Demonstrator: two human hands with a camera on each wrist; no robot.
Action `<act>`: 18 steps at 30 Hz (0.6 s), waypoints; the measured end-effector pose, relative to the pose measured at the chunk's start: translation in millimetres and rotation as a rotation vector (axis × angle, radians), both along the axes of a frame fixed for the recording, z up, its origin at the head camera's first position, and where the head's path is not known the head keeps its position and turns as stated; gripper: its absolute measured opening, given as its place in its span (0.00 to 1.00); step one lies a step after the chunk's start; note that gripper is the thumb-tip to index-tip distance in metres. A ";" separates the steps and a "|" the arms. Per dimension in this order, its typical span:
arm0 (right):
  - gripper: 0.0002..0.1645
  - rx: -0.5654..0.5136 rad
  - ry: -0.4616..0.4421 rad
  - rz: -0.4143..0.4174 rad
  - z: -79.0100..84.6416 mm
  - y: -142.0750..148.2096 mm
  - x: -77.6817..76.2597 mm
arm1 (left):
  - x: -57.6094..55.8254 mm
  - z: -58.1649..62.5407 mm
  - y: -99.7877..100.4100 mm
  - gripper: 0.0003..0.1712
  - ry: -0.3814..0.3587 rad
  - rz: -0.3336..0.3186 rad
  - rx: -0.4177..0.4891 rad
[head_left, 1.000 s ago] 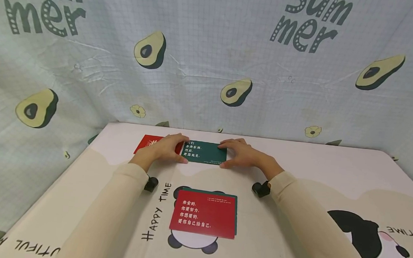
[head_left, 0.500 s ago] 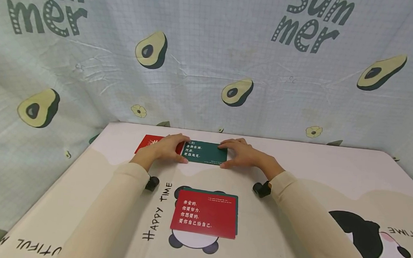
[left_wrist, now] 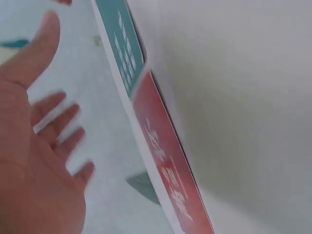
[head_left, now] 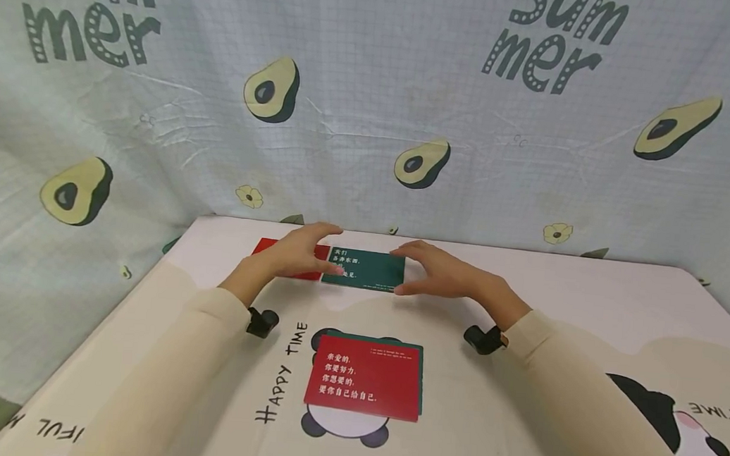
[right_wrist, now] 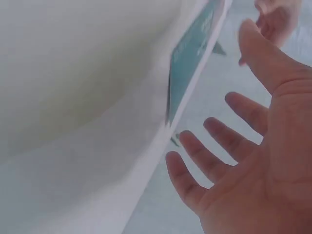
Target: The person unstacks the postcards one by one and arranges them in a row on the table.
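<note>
At the far side of the table, a green card (head_left: 371, 269) with white writing lies flat. Its left edge meets a red card (head_left: 321, 252), partly hidden behind my left hand (head_left: 299, 253). In the left wrist view the red card (left_wrist: 165, 156) and green card (left_wrist: 119, 41) lie end to end, edges touching or slightly overlapping. My left hand hovers over their join, fingers spread and holding nothing. Off the green card's right end hovers my right hand (head_left: 443, 274). The right wrist view shows its fingers apart, clear of the green card (right_wrist: 187, 63).
Nearer me, another red card (head_left: 363, 380) with white writing lies on top of a green card (head_left: 421, 380), which peeks out at its edges. The printed tablecloth (head_left: 426, 444) ends at the back against a hanging avocado-patterned cloth (head_left: 349, 93).
Both hands have let go of the green card and risen. My right wrist has shifted right, the left wrist slightly left. The cards stay in place on the table.
</note>
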State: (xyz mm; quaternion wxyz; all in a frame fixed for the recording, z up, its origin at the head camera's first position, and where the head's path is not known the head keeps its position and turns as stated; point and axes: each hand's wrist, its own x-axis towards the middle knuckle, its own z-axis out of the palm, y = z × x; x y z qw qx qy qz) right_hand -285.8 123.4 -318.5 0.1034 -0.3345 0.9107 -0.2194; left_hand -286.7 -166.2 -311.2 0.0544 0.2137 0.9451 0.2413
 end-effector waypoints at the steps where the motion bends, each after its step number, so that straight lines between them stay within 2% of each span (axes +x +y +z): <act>1: 0.44 -0.011 0.001 0.001 -0.4 2.7 4.2 | 3.8 0.3 2.6 0.49 0.018 0.010 -0.008; 4: 0.42 -0.032 0.014 0.005 -4.0 9.9 18.0 | 18.1 -1.3 10.1 0.50 0.045 0.039 -0.002; 7: 0.40 -0.026 0.044 0.008 -7.8 14.8 33.2 | 35.3 -4.2 14.8 0.50 0.058 0.034 0.038; 13: 0.38 -0.014 0.129 0.011 -6.6 20.0 62.1 | 70.2 -0.9 18.5 0.49 0.067 -0.014 0.120; 18: 0.37 -0.035 0.141 0.000 -2.9 23.2 82.1 | 93.6 2.7 18.4 0.51 0.067 -0.064 0.148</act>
